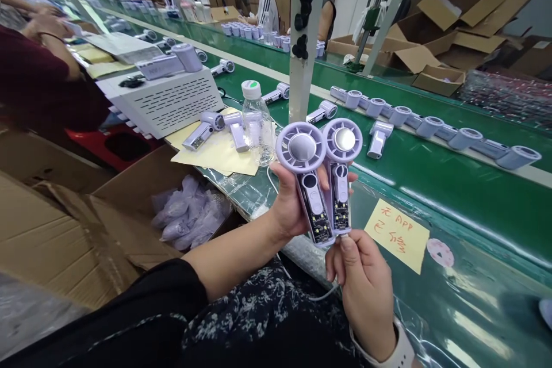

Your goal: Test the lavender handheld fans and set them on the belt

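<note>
In the head view, your left hand (pixel 290 204) has its grip closed around two pale purple fans, the left fan (pixel 309 181) and the right fan (pixel 341 185), held up side by side at the near edge of the bench (pixel 474 299), their round heads upward and their handles showing dark circuit parts. Your right hand (pixel 366 276) has its fingers pinched at the bottom end of the right fan, where a white cable (pixel 321 298) leads away; the plug is mostly covered, so you cannot tell how far it is seated. To do this well, brace the right fan firmly in your left palm and line the plug up straight with the handle, pressing or pulling along its length rather than twisting. Since both fans share one hand, judge your squeeze: enough that neither slips, with the thumb off the exposed parts. Give the cable slack so that it doesn't tug on the joint. Mind the yellow note (pixel 399 236) beside your right hand and the clear bottle (pixel 259 135) behind your left.
</note>
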Tool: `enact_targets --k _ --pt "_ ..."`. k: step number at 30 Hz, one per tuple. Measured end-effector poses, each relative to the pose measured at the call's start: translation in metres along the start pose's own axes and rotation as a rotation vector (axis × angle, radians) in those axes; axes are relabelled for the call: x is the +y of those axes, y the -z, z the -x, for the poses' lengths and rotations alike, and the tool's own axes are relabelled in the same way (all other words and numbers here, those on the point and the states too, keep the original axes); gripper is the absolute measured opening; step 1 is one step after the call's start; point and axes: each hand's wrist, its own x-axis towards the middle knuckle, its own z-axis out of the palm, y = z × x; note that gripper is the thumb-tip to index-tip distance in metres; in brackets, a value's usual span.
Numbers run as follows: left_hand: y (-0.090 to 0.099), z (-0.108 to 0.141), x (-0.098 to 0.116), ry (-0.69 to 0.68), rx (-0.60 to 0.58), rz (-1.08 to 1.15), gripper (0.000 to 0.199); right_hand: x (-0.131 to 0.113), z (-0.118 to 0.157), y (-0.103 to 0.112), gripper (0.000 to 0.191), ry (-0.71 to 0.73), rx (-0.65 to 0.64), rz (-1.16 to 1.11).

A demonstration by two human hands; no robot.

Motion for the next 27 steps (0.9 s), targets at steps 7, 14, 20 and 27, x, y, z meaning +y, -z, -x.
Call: enact_targets --k 7,14,20,27 --pt "-0.014 0.009 -0.010 -0.071 0.029 -0.075 0.078 0.007 0.005 -0.006 0.040 -0.036 0.084 -0.128" --pt "-0.004 -0.001 0.002 -0.053 0.143 -0.059 0.076 -0.014 -0.002 0.036 0.033 0.189 -0.213 0.327" --pt "-0.006 0.008 0.014 0.006 0.011 -0.097 0.075 -0.040 -0.025 0.066 0.022 0.231 0.310 0.689" --pt "-0.011 0.032 -0.004 0.278 -0.138 -0.234 0.086 -0.052 -0.032 0.040 0.059 -0.181 -0.137 -0.025"
